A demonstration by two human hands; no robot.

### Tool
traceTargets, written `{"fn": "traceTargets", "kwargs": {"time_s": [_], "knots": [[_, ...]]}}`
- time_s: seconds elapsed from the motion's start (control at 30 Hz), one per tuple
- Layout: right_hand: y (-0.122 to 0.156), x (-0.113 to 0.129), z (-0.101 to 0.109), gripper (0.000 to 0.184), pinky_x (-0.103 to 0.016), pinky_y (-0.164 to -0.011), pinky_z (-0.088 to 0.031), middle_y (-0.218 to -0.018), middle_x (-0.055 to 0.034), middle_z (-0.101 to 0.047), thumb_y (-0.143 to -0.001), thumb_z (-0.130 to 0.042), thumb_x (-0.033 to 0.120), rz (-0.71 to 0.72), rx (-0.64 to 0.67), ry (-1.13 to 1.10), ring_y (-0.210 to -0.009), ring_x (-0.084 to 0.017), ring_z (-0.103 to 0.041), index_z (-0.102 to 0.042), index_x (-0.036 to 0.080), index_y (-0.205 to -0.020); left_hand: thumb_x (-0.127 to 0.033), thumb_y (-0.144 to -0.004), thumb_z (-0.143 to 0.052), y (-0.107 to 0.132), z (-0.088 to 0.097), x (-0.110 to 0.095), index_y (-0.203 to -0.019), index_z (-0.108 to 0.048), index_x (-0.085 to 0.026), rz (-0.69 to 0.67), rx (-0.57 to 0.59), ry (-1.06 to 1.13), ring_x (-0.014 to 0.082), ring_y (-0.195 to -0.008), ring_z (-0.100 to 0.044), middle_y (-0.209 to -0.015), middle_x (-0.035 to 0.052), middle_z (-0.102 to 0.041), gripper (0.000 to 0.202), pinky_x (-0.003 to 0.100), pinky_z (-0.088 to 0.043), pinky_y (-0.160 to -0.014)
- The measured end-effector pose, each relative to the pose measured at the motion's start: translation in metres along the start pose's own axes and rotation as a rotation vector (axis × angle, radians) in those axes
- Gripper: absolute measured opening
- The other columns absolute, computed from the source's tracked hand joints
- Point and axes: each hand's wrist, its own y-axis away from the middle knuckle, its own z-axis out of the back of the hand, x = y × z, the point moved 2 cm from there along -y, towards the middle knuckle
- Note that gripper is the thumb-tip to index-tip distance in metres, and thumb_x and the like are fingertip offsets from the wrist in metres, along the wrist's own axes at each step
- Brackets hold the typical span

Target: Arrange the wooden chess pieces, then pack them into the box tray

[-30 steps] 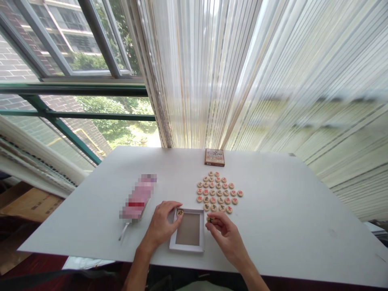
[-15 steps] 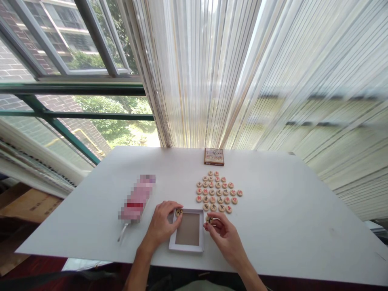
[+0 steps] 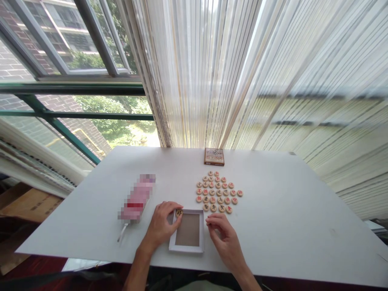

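My left hand (image 3: 162, 224) is closed on the far left corner of a shallow white box tray (image 3: 186, 247) with a grey-brown bottom. Between its thumb and fingers, a round wooden Chinese chess piece (image 3: 179, 212) with a black character lies in that corner. Just right of the tray, my right hand (image 3: 222, 236) is raised in a pinch, its fingertips pressed together. The Chinese chess piece it held half a second ago is now mostly hidden by the fingers. Beyond the tray, several more pieces (image 3: 218, 192), red and black, lie face up in loose rows.
A small printed box (image 3: 214, 157) rests near the white table's (image 3: 273, 226) far edge. On the left lies a pink, pixelated item (image 3: 138, 200) with a white strip at its near end. String curtains (image 3: 206, 72) and an open window stand behind the table. A cardboard box (image 3: 27, 202) is at far left.
My right hand has turned slightly, so the face of the piece in its fingertips no longer shows. The left hand, the tray and the laid-out pieces have stayed in place.
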Motion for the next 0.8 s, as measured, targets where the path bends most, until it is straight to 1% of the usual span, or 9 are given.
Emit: {"fn": "traceTargets", "kwargs": {"time_s": [0.07, 0.17, 0.27, 0.43, 0.57, 0.63, 0.73, 0.8], "knots": [[-0.001, 0.002, -0.001, 0.015, -0.037, -0.088, -0.053, -0.106, -0.0087, -0.06, -0.093, -0.057, 0.029, 0.008, 0.001, 0.039, -0.1, -0.023, -0.059, -0.07, 0.027, -0.1, -0.02, -0.081, -0.061, 0.0, 0.0, 0.0, -0.1, -0.066, -0.026, -0.004, 0.0, 0.002, 0.0234, -0.092, -0.063, -0.1, 0.0039, -0.07, 0.021, 0.039, -0.047, -0.085], [-0.001, 0.003, -0.005, 0.014, -0.036, -0.084, -0.054, -0.101, -0.0078, -0.058, -0.093, -0.058, 0.028, 0.02, 0.003, 0.038, -0.093, -0.021, -0.059, -0.07, 0.026, -0.1, -0.02, -0.08, -0.062, 0.0, 0.0, -0.001, -0.1, -0.066, -0.027, -0.011, -0.002, 0.003, 0.0236, -0.093, -0.063, -0.1, 0.0036, -0.07, 0.021, 0.04, -0.046, -0.086], [-0.001, 0.002, -0.009, 0.015, -0.035, -0.082, -0.055, -0.099, -0.0074, -0.057, -0.092, -0.059, 0.029, 0.021, 0.007, 0.024, -0.092, -0.021, -0.059, -0.07, 0.026, -0.102, -0.019, -0.081, -0.062, 0.0, 0.0, -0.001, -0.101, -0.066, -0.027, -0.005, 0.007, 0.004, 0.0237, -0.093, -0.063, -0.101, 0.0037, -0.07, 0.022, 0.04, -0.046, -0.086], [-0.003, 0.001, -0.012, 0.023, -0.034, -0.083, -0.057, -0.107, -0.0087, -0.057, -0.091, -0.06, 0.032, -0.003, -0.002, -0.023, -0.098, -0.022, -0.06, -0.067, 0.027, -0.113, -0.019, -0.081, -0.062, 0.0, 0.001, -0.001, -0.101, -0.066, -0.026, -0.009, -0.001, 0.005, 0.0242, -0.093, -0.063, -0.101, 0.0042, -0.07, 0.022, 0.041, -0.047, -0.086], [-0.007, 0.003, -0.015, 0.026, -0.035, -0.085, -0.058, -0.112, -0.009, -0.058, -0.092, -0.06, 0.033, -0.01, 0.004, -0.064, -0.099, -0.022, -0.061, -0.065, 0.027, -0.117, -0.019, -0.08, -0.062, 0.0, 0.001, -0.001, -0.1, -0.066, -0.027, -0.011, -0.001, 0.004, 0.0241, -0.093, -0.063, -0.101, 0.004, -0.07, 0.022, 0.041, -0.047, -0.087], [-0.009, 0.005, -0.017, 0.025, -0.036, -0.086, -0.058, -0.112, -0.0088, -0.059, -0.091, -0.061, 0.033, -0.012, 0.005, -0.079, -0.098, -0.022, -0.062, -0.066, 0.027, -0.115, -0.02, -0.08, -0.062, 0.0, 0.001, -0.001, -0.1, -0.066, -0.027, -0.012, -0.003, 0.003, 0.0242, -0.094, -0.063, -0.101, 0.0041, -0.07, 0.022, 0.041, -0.047, -0.087], [-0.012, 0.009, -0.02, 0.02, -0.036, -0.086, -0.058, -0.108, -0.0083, -0.062, -0.09, -0.062, 0.034, -0.012, 0.008, -0.098, -0.1, -0.023, -0.062, -0.068, 0.026, -0.108, -0.021, -0.081, -0.061, 0.0, 0.001, -0.001, -0.1, -0.066, -0.026, -0.018, -0.012, 0.004, 0.0243, -0.092, -0.063, -0.101, 0.005, -0.07, 0.021, 0.041, -0.047, -0.086], [-0.013, 0.012, -0.022, 0.018, -0.035, -0.084, -0.058, -0.104, -0.0079, -0.064, -0.09, -0.063, 0.035, -0.015, 0.012, -0.096, -0.097, -0.022, -0.064, -0.069, 0.024, -0.103, -0.021, -0.081, -0.061, 0.0, 0.001, -0.001, -0.1, -0.067, -0.026, -0.02, -0.019, 0.003, 0.0243, -0.09, -0.063, -0.1, 0.0052, -0.071, 0.021, 0.04, -0.048, -0.085]]}}
